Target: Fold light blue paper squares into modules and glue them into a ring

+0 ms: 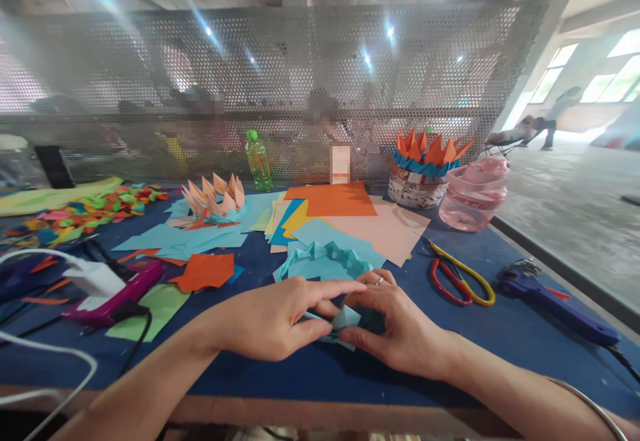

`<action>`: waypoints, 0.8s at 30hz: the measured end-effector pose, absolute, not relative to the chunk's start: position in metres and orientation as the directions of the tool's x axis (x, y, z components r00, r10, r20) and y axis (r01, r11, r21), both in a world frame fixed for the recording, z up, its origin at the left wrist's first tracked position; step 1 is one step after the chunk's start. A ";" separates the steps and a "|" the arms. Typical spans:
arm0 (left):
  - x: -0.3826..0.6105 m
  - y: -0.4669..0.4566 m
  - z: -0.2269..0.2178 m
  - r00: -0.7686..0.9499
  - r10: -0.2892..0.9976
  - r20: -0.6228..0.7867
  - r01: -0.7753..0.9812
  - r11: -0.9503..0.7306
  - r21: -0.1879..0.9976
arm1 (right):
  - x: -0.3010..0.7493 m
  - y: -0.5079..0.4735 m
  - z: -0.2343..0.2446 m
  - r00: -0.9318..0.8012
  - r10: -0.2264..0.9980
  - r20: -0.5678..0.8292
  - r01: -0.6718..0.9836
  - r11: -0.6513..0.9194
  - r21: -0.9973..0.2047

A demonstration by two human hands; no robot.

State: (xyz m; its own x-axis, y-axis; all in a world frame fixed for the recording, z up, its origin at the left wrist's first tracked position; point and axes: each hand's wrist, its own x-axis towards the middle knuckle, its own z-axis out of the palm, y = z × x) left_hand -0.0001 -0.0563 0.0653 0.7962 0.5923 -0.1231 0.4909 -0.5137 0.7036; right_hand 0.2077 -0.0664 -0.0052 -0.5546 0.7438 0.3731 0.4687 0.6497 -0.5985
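Both hands were closed on a small folded piece of light blue paper [345, 319], held low over the table, between them. The left hand [270, 317] pinched it from the near side with the thumb, and its forefinger reached across the top. The right hand [395, 324], with a ring [380, 281] on one finger, curled around it from the other side. The fingers hid most of the paper, so its folded shape was hard to make out, and I could not tell if it touched the cloth [425, 377] on the table.

Just beyond the grip lay a blue paper strip [325, 261] with sharp zigzag folds, resting on a loose stack of coloured sheets [340, 217]. Left of the grip were a flat orange sheet [203, 271] and a green sheet [150, 311], and beside them a glossy magenta tool [115, 297] with a black cord; its kind was not clear. Right of the grip lay scissors [460, 281] with red and yellow handles, and farther right a blue plastic tool [550, 301], partly blurred at the edge of the view.
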 end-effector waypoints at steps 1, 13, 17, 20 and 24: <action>0.000 -0.057 0.066 0.794 0.595 -0.124 0.496 -0.516 0.699 | 0.207 -0.067 -0.005 -0.554 0.748 0.366 0.472 0.644 -0.602; 0.000 -0.055 0.065 0.788 0.604 -0.120 0.492 -0.500 0.712 | 0.211 -0.062 -0.003 -0.605 0.711 0.358 0.465 0.681 -0.566; -0.001 -0.056 0.065 0.781 0.608 -0.140 0.499 -0.473 0.726 | 0.212 -0.064 0.000 -0.618 0.706 0.347 0.468 0.685 -0.559; -0.004 -0.056 0.067 0.759 0.636 -0.143 0.522 -0.461 0.718 | 0.213 -0.066 0.002 -0.614 0.711 0.343 0.472 0.679 -0.563; -0.006 -0.054 0.067 0.739 0.661 -0.132 0.544 -0.470 0.695 | 0.213 -0.066 0.001 -0.609 0.708 0.358 0.459 0.683 -0.568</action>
State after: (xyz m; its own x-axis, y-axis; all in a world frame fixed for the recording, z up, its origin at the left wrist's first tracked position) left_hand -0.0062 -0.0540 0.0667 0.7392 0.6605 -0.1316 0.5438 -0.4701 0.6952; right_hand 0.2129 -0.0660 0.0013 -0.6087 0.7078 0.3584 0.4592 0.6827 -0.5684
